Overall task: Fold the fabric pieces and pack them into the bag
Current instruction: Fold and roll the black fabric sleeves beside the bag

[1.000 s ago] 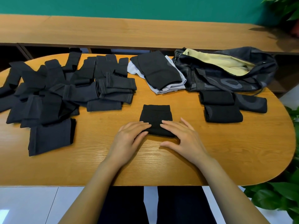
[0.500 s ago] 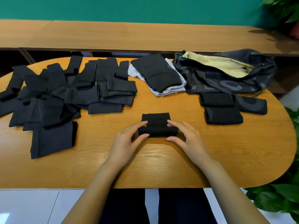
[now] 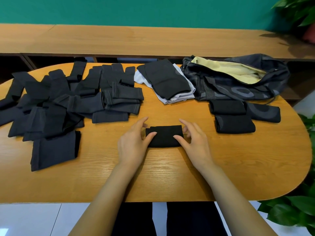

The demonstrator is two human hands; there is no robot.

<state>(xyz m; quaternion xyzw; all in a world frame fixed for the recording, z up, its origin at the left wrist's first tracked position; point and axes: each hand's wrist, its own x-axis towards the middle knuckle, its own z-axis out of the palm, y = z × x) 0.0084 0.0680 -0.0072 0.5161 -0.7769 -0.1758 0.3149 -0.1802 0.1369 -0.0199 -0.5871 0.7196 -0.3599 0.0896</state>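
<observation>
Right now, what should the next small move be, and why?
Probably lift the piece and carry it right toward the bag, whose mouth gapes open. The piece looks fully folded, the left hand and right hand pinch its ends, and three folded pieces lie beside the bag.

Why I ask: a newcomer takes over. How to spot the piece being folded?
On the oval wooden table, look at the near middle. A small black folded piece lies between the left hand and right hand, both holding it. Unlike the loose pile and the pieces beside the bag, it lies alone.
</observation>
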